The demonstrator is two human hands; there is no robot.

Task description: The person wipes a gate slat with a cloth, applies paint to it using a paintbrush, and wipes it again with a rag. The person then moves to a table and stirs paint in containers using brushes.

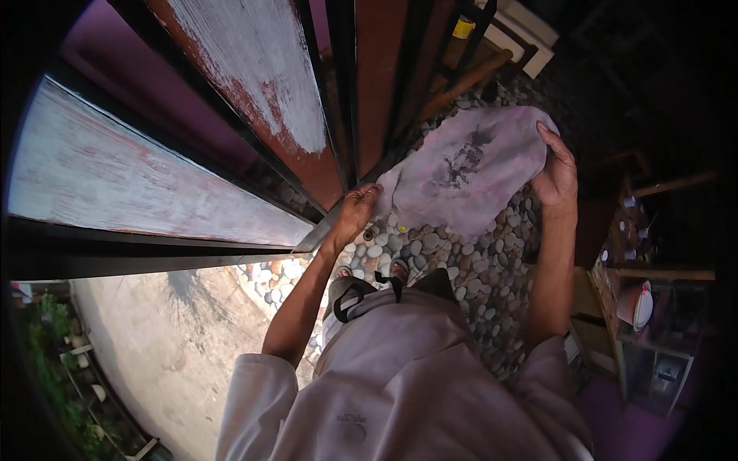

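A greyish-pink cloth (pixel 461 173) with dark smudges hangs spread between my two hands, above a floor of rounded pebbles. My left hand (pixel 359 209) is closed on the cloth's left corner. On the far side, my right hand (pixel 556 169) grips its right edge, with the thumb over the front and the fingers partly hidden. Left of the cloth stand door panels; one reddish-brown panel (pixel 261 73) bears streaky white paint over its upper part. Another panel (pixel 138 169), nearer the left edge, is mostly covered in white.
Pebble flooring (pixel 480 288) lies around my feet, with sunlit concrete (pixel 192 330) beyond the doorway at left. A wooden chair (pixel 473 81) with something yellow on it stands at the back. A cluttered table (pixel 615 253) and a white-and-pink container (pixel 636 306) are at right.
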